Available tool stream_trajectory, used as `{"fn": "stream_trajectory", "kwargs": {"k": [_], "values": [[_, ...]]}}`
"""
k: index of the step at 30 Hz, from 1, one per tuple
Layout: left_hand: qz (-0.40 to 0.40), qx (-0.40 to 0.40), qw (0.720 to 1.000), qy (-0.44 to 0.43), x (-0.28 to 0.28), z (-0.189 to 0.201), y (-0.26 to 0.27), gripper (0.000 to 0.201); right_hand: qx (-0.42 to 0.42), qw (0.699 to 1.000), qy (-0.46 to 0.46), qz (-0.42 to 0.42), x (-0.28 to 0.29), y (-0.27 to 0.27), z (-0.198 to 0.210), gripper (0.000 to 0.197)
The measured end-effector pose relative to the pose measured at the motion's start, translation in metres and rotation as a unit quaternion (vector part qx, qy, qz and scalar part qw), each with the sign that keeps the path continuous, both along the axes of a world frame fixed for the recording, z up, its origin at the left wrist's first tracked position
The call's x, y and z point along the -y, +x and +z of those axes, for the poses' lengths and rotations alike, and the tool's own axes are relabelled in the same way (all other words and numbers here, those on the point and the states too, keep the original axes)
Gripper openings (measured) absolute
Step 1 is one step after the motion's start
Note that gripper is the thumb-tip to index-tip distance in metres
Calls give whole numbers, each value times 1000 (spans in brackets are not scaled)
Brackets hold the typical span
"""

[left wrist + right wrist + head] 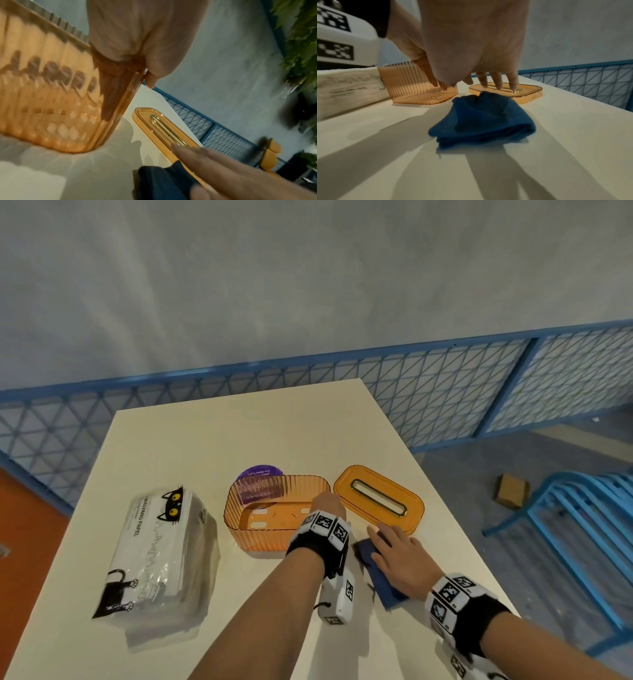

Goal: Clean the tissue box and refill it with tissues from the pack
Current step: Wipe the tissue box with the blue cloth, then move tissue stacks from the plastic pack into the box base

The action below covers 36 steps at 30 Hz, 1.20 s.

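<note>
The right end wall of the amber tissue box (274,515), lidless and holding no tissues, is gripped at its rim by the left hand (327,503); the box's long axis runs away from that hand to the left. The slotted lid (378,501) is laid flat just beyond the right hand (397,553), whose straight fingers are spread above a blue cloth (380,577). The tissue pack (161,549) is left farther left, near the table (191,446) edge.

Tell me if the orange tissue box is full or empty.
Empty: the tissue box shows its bare slotted floor, and its lid lies beside it.
</note>
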<state>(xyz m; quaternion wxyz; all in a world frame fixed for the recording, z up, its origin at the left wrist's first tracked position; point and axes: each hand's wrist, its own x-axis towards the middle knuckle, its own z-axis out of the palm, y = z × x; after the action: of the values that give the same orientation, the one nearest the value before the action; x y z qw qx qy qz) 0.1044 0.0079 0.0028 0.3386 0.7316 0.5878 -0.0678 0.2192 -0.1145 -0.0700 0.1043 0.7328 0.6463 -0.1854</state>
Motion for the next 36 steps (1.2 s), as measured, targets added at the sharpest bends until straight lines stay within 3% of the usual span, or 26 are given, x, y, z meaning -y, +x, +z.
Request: {"fn": "stream_trajectory", "kwargs": {"k": [2, 3, 6, 7, 9, 11, 12, 15, 18, 20, 22, 24, 26, 28, 29, 31, 32, 34, 36], "values": [[-4, 17, 1000, -1, -1, 3, -3, 42, -3, 1000, -3, 23, 11, 6, -4, 73], [-31, 19, 999, 2, 0, 3, -9, 48, -13, 999, -6, 35, 16, 7, -5, 74], [-128, -31, 991, 18, -3, 0, -40, 51, -29, 998, -41, 45, 24, 12, -14, 116], [-150, -71, 986, 21, -6, -2, -52, 46, -31, 998, -41, 40, 25, 14, -18, 117], [-178, -128, 975, 22, -8, -6, -71, 35, -17, 999, -30, 31, 26, 12, -21, 93], [-183, -128, 974, 43, -7, -10, -80, 31, -4, 999, -40, -27, 25, 13, -23, 64], [-180, -114, 975, 56, -4, -12, -81, 30, 2, 998, -45, -33, 27, 15, -31, 58], [-167, -88, 977, 94, 6, -21, -81, 29, -24, 999, 18, -43, 28, 19, -51, 56], [-157, -81, 979, 104, 11, -24, -77, 30, -10, 999, 21, -23, 26, 14, -37, 58], [-150, -78, 980, 104, 12, -23, -72, 30, 37, 999, -35, -13, 21, 9, -19, 78], [-141, -74, 981, 106, 14, -22, -67, 30, 38, 995, -88, 40, 18, 12, -12, 123], [-133, -75, 982, 110, 16, -20, -62, 33, 39, 992, -111, 42, 14, 7, 4, 141], [-124, -75, 983, 112, 18, -20, -58, 35, 27, 994, -98, 32, 10, 2, 13, 126], [-123, -77, 984, 108, 18, -19, -55, 36, 16, 996, -80, 39, 8, -4, 22, 80], [-124, -77, 984, 106, 18, -19, -54, 37, 21, 997, -67, 37, 6, -8, 27, 69], [-128, -71, 984, 103, 18, -19, -56, 37, 32, 998, -28, 38, 1, -16, 36, 87], [-128, -61, 984, 107, 18, -18, -59, 36, 34, 999, -3, 40, -1, -20, 40, 87], [-118, -26, 982, 143, 18, -14, -71, 35, 38, 997, 53, 52, -10, -30, 48, 57], [-92, 11, 974, 208, 18, -5, -94, 37, 21, 993, 95, 69, -23, -46, 58, 47]]}}
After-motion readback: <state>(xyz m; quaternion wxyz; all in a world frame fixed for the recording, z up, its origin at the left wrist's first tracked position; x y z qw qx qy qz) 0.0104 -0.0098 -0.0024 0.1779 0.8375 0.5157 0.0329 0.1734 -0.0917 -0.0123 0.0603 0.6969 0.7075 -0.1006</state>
